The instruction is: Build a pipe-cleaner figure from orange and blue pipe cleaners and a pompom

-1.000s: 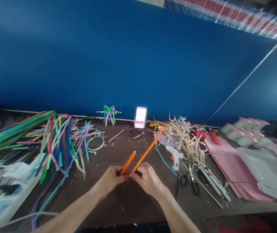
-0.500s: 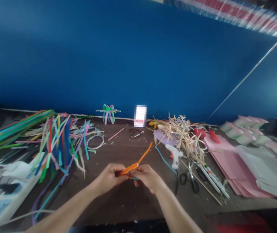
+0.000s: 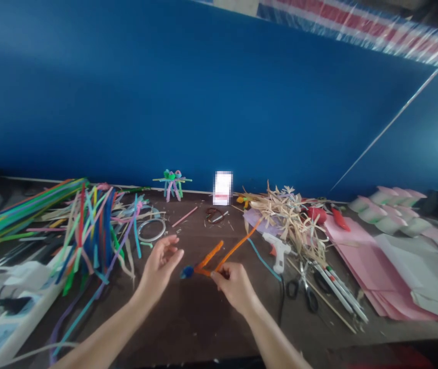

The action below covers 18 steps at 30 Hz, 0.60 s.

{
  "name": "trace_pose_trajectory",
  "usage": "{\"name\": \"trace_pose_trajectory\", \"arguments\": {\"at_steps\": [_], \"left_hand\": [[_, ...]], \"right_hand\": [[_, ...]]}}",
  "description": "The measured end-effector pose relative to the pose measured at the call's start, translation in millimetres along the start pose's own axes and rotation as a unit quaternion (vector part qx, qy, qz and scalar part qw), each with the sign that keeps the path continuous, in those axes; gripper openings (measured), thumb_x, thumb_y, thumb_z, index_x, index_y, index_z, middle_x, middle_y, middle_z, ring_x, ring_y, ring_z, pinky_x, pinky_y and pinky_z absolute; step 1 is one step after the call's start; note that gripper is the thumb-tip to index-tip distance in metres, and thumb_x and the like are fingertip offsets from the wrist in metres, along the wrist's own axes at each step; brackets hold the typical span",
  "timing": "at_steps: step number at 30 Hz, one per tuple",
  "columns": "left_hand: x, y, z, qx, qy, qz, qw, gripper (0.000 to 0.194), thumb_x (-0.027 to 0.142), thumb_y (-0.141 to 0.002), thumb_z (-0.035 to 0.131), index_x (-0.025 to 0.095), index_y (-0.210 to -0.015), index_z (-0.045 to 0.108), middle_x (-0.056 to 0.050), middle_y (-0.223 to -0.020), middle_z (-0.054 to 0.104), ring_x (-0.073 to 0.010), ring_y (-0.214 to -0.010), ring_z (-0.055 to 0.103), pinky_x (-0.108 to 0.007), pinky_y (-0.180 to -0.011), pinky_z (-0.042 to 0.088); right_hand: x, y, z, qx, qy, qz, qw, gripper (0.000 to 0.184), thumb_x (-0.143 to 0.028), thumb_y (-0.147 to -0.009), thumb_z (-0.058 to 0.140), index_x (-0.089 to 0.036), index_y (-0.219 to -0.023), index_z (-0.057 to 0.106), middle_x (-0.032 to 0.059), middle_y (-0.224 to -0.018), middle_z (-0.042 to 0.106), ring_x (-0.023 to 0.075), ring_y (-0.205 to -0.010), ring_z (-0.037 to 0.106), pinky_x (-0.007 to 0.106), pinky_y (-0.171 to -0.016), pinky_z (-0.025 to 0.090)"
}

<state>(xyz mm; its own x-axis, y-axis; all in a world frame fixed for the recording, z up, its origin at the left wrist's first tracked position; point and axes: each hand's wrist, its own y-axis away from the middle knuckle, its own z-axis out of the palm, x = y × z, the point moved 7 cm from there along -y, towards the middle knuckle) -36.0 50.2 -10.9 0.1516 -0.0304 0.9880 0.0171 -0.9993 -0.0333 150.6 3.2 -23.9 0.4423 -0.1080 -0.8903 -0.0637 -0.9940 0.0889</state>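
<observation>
- The left hand (image 3: 160, 266) is open, fingers spread and raised, holding nothing, and stands just left of the orange pipe cleaner's bend.
- The right hand (image 3: 234, 287) is closed, with thumb and fingers pinching the orange pipe cleaner (image 3: 237, 247) near its bend.
- The orange pipe cleaner is folded into a V above the dark brown table (image 3: 191, 320), near the middle of the near side. One arm points far and right, toward the straw pile; the shorter arm ends close to a fuzzy dark blue tip (image 3: 187, 272).
- Just right of the right hand runs a teal pipe cleaner (image 3: 262, 258), beside a white hot glue gun (image 3: 278, 251).
- Further right lie black-handled scissors (image 3: 304, 292), a row of marker pens (image 3: 337, 289) and a heap of dried straw strips (image 3: 290, 220).
- Far right, sheets of pink paper (image 3: 360, 261) overlap white sheets (image 3: 426, 271).
- To the left stands a tall bundle of multicoloured pipe cleaners (image 3: 91, 230), with a white power strip (image 3: 11, 323) at the near left corner.
- At the far edge, a small pipe-cleaner figure (image 3: 171, 183) and a blurred white card (image 3: 223, 188) stand against the blue wall (image 3: 203, 92).
</observation>
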Motion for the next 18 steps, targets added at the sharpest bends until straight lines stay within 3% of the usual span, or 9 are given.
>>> {"name": "trace_pose_trajectory", "arguments": {"at_steps": [2,4,6,9,11,15,18], "left_hand": [[23,4,13.1,-0.095,-0.097,0.080,0.988,0.026,0.036,-0.077,0.049,0.017,-0.092,0.057,-0.005,-0.088,0.060,-0.0151,-0.076,0.056,-0.026,-0.069,0.043],[40,12,32.6,-0.217,-0.163,0.126,0.954,0.021,0.032,-0.080,0.046,0.019,-0.087,0.062,-0.003,-0.080,0.062,-0.0147,-0.074,0.056,-0.025,-0.069,0.042],[53,19,46.2,-0.275,-0.231,0.186,0.915,0.019,0.029,-0.078,0.050,0.020,-0.085,0.064,-0.003,-0.080,0.061,-0.0155,-0.076,0.055,-0.026,-0.070,0.041],[60,25,58.8,-0.296,-0.310,0.248,0.869,0.015,0.028,-0.075,0.054,0.019,-0.081,0.065,-0.004,-0.076,0.060,-0.0169,-0.076,0.053,-0.029,-0.071,0.038],[60,28,62.9,-0.293,-0.329,0.269,0.856,0.013,0.027,-0.075,0.055,0.020,-0.077,0.065,-0.003,-0.072,0.061,-0.0176,-0.078,0.052,-0.031,-0.074,0.036],[57,30,64.5,-0.282,-0.329,0.290,0.853,0.012,0.024,-0.076,0.054,0.022,-0.074,0.066,0.000,-0.066,0.062,-0.0174,-0.079,0.050,-0.037,-0.085,0.031],[51,25,58.7,-0.245,-0.321,0.269,0.874,0.013,0.027,-0.076,0.053,0.023,-0.075,0.066,-0.001,-0.069,0.060,-0.0174,-0.080,0.050,-0.042,-0.092,0.025]], "right_hand": [[-7,2,-3,0.013,0.042,-0.028,0.999,0.021,-0.024,-0.070,0.052,-0.014,-0.052,0.055,-0.0040,-0.046,0.048,0.0074,-0.045,0.041,0.018,-0.044,0.026],[-17,6,-4,0.016,0.069,-0.060,0.996,0.015,-0.022,-0.070,0.052,-0.015,-0.058,0.059,-0.0032,-0.051,0.053,0.0085,-0.050,0.045,0.018,-0.048,0.028],[-29,10,-6,0.016,0.084,-0.089,0.992,0.014,-0.019,-0.070,0.051,-0.016,-0.062,0.061,-0.0022,-0.056,0.057,0.0096,-0.054,0.049,0.018,-0.051,0.030],[-39,15,-10,0.026,0.097,-0.104,0.989,0.015,-0.018,-0.071,0.050,-0.017,-0.062,0.062,-0.0014,-0.057,0.059,0.0104,-0.055,0.051,0.019,-0.054,0.031],[-37,16,-12,0.033,0.093,-0.094,0.991,0.015,-0.020,-0.071,0.051,-0.016,-0.059,0.061,-0.0016,-0.054,0.057,0.0101,-0.053,0.049,0.019,-0.052,0.030],[-23,11,-10,0.004,0.031,-0.059,0.998,0.030,-0.027,-0.076,0.048,-0.015,-0.049,0.054,-0.0027,-0.045,0.049,0.0080,-0.045,0.042,0.019,-0.047,0.028],[-13,6,-7,-0.044,-0.058,-0.023,0.997,0.043,-0.035,-0.081,0.042,-0.015,-0.044,0.049,-0.0037,-0.039,0.041,0.0066,-0.039,0.036,0.019,-0.045,0.027]]}}
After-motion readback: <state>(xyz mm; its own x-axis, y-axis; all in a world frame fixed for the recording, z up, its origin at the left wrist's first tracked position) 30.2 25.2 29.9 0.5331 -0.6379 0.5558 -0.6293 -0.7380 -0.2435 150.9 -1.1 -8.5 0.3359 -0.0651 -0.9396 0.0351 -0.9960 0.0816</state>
